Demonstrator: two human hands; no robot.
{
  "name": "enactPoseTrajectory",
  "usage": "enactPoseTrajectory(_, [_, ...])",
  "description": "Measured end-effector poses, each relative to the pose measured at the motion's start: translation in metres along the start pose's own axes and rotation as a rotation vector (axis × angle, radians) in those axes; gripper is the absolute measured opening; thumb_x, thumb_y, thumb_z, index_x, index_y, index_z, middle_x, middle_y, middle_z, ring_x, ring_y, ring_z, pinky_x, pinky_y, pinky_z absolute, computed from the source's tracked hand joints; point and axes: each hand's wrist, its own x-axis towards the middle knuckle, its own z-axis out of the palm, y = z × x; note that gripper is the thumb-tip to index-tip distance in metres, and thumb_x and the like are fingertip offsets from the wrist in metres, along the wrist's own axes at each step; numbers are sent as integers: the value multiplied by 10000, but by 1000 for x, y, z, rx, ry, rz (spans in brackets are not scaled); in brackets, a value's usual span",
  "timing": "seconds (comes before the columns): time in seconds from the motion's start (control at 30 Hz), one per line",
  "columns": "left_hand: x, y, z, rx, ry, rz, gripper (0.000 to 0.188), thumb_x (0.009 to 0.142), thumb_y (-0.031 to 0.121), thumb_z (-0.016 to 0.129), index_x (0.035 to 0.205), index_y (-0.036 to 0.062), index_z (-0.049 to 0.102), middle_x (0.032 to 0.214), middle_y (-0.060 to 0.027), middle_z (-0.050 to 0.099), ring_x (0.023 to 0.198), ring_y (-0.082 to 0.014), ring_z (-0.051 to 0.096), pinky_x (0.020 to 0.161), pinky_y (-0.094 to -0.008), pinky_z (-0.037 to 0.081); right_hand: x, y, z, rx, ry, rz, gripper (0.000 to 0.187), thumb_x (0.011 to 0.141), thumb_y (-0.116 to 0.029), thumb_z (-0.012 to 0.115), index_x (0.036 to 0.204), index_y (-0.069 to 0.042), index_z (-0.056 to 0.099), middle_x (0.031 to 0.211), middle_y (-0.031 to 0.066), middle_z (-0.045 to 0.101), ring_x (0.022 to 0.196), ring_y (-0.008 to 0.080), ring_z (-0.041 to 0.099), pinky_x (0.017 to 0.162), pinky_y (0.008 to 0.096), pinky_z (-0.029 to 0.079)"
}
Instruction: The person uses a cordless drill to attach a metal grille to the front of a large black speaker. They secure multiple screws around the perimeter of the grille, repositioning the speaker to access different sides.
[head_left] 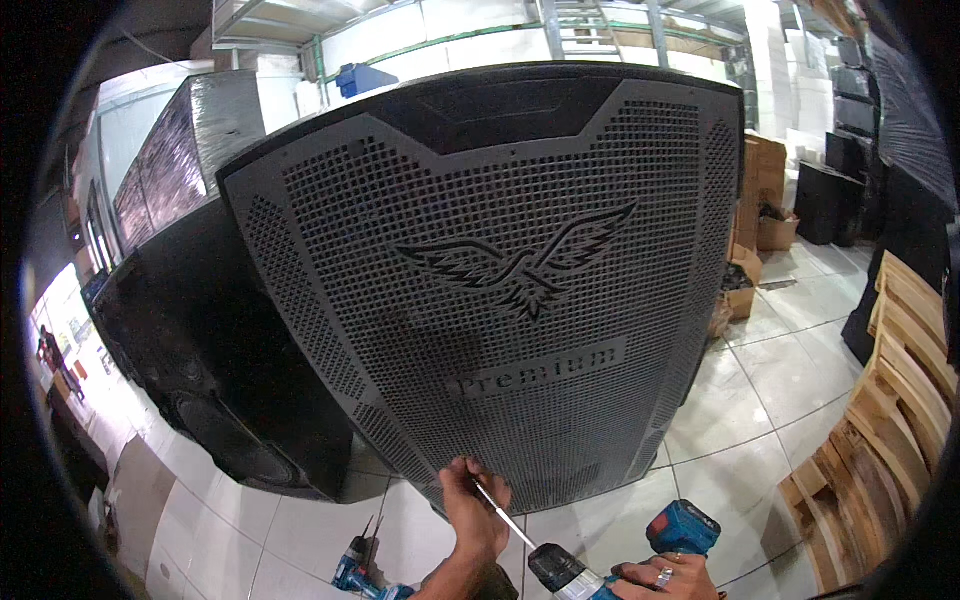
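Note:
A tall black loudspeaker (470,330) stands before me, its perforated grille carrying a winged bird emblem. Low on the grille, at its bottom edge, my left hand (474,505) is closed around the front end of a long, thin driver bit (515,529). The fingers cover the bit's tip, and whether they also hold a screw cannot be seen. That bit runs back to the black chuck of a blue cordless drill (565,573). My right hand (665,578), wearing a ring, grips the drill; its blue and red battery (684,527) shows above the hand.
A second blue drill (358,572) rests on the tiled floor (745,450) at the lower left. Another black speaker cabinet (220,350) leans close on the left. Wooden pallets (870,440) stand at the right, with cardboard boxes (765,200) behind. A plastic-wrapped stack (185,150) is at the back left.

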Motion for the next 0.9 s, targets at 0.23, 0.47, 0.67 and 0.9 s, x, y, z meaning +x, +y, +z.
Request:
enactPoseTrajectory(0.23, [4, 0, -8, 85, 17, 18, 363, 962, 531, 385, 803, 214, 464, 606, 74, 414, 526, -105, 425, 440, -246, 380, -6, -2, 6, -11, 12, 11, 336, 732, -101, 617, 1065, -82, 646, 963, 86, 648, 752, 228, 636, 651, 342, 495])
enactPoseTrajectory(0.47, [1, 1, 1, 55, 117, 6, 361, 963, 530, 373, 792, 225, 461, 578, 83, 409, 498, -102, 415, 417, -235, 369, -5, -3, 5, -24, 28, 7, 324, 746, -93, 614, 1069, -89, 635, 966, 82, 649, 706, 210, 623, 631, 326, 479])
enactPoseTrajectory(0.67, [2, -2, -3, 73, 76, 32, 372, 960, 531, 375, 775, 221, 459, 587, 80, 409, 506, -96, 415, 416, -233, 362, -4, -3, 2, -24, 30, -8, 303, 758, -87, 608, 1060, -90, 636, 957, 80, 648, 689, 209, 620, 620, 322, 478])
enactPoseTrajectory(0.9, [0, 0, -1, 42, 84, 21, 401, 963, 555, 361, 799, 205, 469, 626, 71, 427, 510, -105, 406, 411, -239, 380, -5, -3, 4, -28, 24, -17, 300, 745, -83, 612, 1044, -85, 645, 941, 79, 649, 717, 208, 625, 619, 322, 479])
